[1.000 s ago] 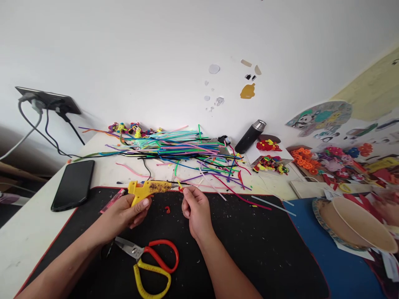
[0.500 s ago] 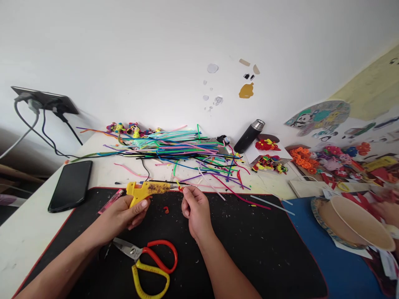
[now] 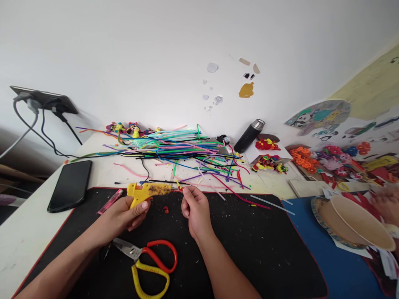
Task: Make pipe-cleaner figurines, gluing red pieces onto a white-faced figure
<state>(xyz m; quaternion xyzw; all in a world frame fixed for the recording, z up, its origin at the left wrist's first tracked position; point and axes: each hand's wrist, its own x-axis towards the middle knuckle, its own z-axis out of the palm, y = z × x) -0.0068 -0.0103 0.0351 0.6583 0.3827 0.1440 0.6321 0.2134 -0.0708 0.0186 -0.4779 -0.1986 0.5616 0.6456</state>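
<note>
Here we are with our left hand [image 3: 124,215] wrapped around the grip of a yellow plastic glue gun [image 3: 152,190] with dark smudges on its barrel, and its nozzle points straight across at our right hand [image 3: 197,209]. That right hand has thumb and finger clamped on a small red-and-yellow piece [image 3: 180,187], right at the nozzle; whether the two touch, we can't tell. Between our hands, a little curled red scrap [image 3: 166,210] lies on the black mat with red edging [image 3: 249,241]. Nearer to us, just below the left hand, we see metal scissors with one red and one yellow looped handle [image 3: 135,252], spread open. Left of that hand lies a flat black phone [image 3: 70,185]. Beyond both hands we've got a heap of thin, multicoloured fuzzy stems [image 3: 181,146], and past the right hand, farther off, a black cylindrical flask with a silver top [image 3: 247,138] leans by the wall [image 3: 140,62]. Well right of our right hand sits a wide cream bowl [image 3: 363,222].
</note>
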